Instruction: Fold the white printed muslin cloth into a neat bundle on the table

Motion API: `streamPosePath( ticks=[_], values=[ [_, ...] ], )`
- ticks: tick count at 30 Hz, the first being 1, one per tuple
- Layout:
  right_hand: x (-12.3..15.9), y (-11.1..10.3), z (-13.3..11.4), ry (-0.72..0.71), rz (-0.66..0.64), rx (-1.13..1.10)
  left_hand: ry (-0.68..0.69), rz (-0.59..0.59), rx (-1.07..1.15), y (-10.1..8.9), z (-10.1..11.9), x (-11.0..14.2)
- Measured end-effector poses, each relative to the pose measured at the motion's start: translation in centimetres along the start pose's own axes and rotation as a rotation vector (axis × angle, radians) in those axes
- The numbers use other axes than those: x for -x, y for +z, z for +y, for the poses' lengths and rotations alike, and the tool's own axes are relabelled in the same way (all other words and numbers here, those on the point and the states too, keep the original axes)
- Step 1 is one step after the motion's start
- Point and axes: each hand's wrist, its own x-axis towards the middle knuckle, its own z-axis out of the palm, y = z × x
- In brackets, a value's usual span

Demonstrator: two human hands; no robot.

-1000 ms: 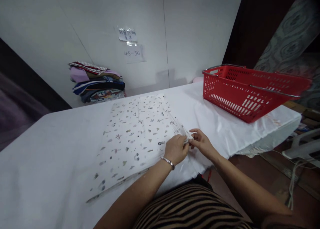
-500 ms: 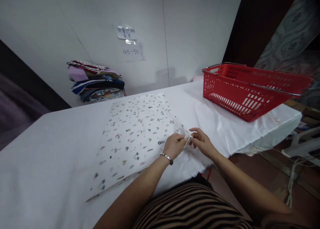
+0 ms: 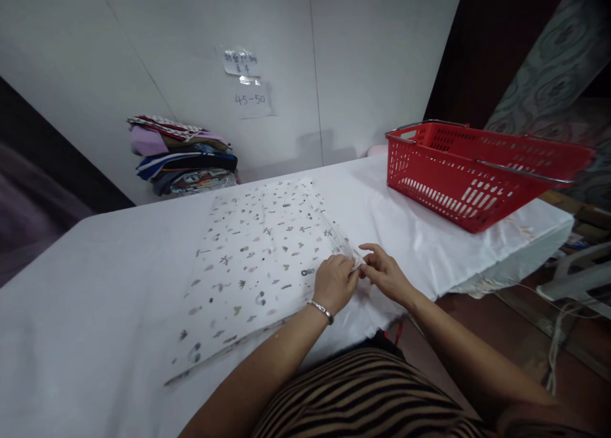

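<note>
White cloth (image 3: pixel 252 250) with small printed figures lies spread on the bench (image 3: pixel 109 272), near right corner bunched. From here I see the left hand (image 3: pixel 335 281) pinched closed on that corner; the right hand (image 3: pixel 384 275) is half curled, fingertips there, grip unclear. I judge the corner is being worked; next calls for a steady left pinch. Beyond stand a red basket (image 3: pixel 429 170) and folded clothes (image 3: pixel 186 161).

Textile workroom, by looks: printed fabric (image 3: pixel 258 247) flat on cloth-covered table (image 3: pixel 109 266), folded textile stack (image 3: pixel 186 164) by far edge, handwritten wall signs (image 3: pixel 251 100).
</note>
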Motion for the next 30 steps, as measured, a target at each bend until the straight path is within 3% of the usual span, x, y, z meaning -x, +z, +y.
streamPosePath(
  ticks=[7, 11, 18, 24, 30],
  values=[
    [-0.2, 0.0, 0.3, 0.011, -0.025, -0.151, -0.136, 0.014, 0.259, 0.2, -0.8, -0.2],
    [-0.2, 0.4, 0.4, 0.049, 0.012, -0.202, -0.067, 0.085, 0.129, 0.1, -0.5, 0.0],
    [-0.2, 0.4, -0.5, 0.091, 0.006, -0.108, 0.11, 0.041, -0.17, -0.3, 0.1, 0.5],
    [-0.1, 0.2, -1.2, 0.141, -0.044, -0.114, 0.098, 0.041, -0.225, -0.1, 0.4, 0.8],
    [-0.1, 0.4, -1.5, 0.116, -0.116, -0.077, 0.041, 0.129, -0.165, -0.2, -0.1, 0.7]
  ],
)
